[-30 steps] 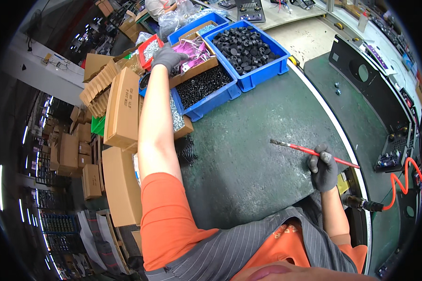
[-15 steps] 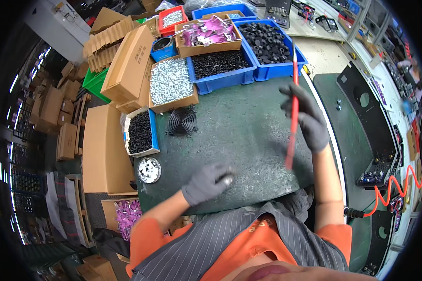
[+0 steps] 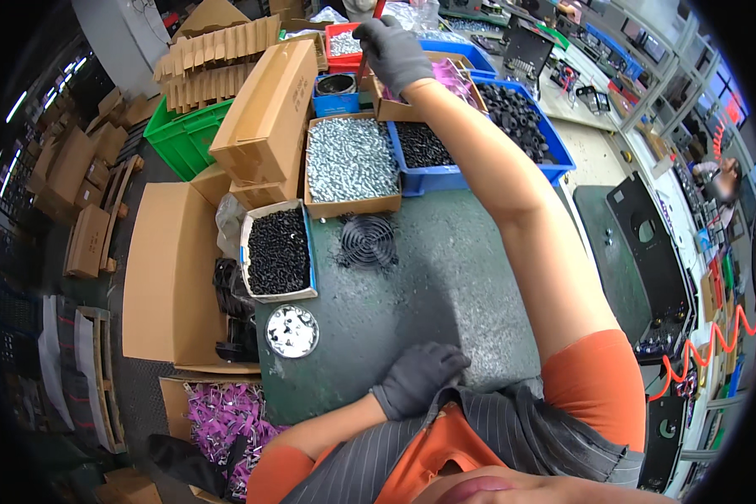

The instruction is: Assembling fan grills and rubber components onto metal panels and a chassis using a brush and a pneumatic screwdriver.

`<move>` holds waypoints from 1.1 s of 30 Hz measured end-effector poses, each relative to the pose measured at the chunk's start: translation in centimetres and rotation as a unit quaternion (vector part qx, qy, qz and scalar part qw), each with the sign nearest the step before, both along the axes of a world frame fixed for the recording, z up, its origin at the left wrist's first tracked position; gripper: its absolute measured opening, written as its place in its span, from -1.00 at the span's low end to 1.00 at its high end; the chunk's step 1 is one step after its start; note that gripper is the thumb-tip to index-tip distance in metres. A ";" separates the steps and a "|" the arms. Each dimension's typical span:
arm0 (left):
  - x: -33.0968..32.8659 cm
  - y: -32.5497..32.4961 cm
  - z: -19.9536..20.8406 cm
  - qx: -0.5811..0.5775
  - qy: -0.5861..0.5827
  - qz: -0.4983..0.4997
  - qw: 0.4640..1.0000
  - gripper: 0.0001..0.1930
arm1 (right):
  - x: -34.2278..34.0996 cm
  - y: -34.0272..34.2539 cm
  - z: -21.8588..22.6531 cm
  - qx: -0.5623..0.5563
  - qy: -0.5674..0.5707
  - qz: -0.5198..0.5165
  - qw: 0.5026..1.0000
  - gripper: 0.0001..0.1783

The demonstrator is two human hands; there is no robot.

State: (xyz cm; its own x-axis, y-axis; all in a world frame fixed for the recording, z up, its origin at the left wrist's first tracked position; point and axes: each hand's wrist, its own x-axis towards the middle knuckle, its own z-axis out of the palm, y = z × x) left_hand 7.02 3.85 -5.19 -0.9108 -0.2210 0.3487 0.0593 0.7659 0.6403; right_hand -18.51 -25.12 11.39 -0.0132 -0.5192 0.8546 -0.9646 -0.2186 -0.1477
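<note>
Red brush [image 3: 362, 71] sits in the right hand [image 3: 393, 55], grip closed round it; left hand [image 3: 420, 378] curled, any hold hidden.

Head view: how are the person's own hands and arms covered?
The left hand and right hand both wear dark grey gloves. Short orange sleeves leave the forearms bare. A dark grey vest-like garment with thin pale stripes covers the orange top.

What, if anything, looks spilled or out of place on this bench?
Loose dark bits lie scattered around the round black ringed piece on the green tabletop. That looks odd because similarly dark small parts nearby sit contained in an open box. I see nothing clearly damaged.
</note>
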 end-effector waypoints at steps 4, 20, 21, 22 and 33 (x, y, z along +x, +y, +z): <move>1.1 -0.3 -0.1 -0.026 -0.020 0.001 0.999 -0.72 | 1.6 -3.8 -1.9 0.038 0.027 -0.011 0.999 -0.77; 1.2 0.3 1.4 -0.147 -0.110 -0.020 0.983 -0.66 | 1.7 24.5 -4.8 0.183 0.005 -0.119 0.976 -0.73; 0.8 0.4 2.1 -0.138 -0.117 -0.019 0.983 -0.63 | 0.9 29.3 -4.5 0.196 -0.020 -0.135 0.971 -0.73; 0.5 0.8 2.6 -0.128 -0.131 -0.008 0.983 -0.61 | -0.2 33.8 -4.8 0.191 -0.102 -0.119 0.969 -0.70; -0.4 -10.0 8.2 -0.322 -0.186 0.116 0.921 -0.33 | 2.0 67.4 -7.3 -0.158 -0.279 -0.407 0.855 -0.67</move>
State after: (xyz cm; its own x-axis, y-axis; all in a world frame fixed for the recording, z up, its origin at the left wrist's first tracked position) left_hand 6.62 -6.11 3.05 -0.9481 -0.2813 0.1482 -0.2855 0.9583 -0.0078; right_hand -16.47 42.30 4.06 -0.7122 0.1121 0.6930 -0.6147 0.3772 -0.6927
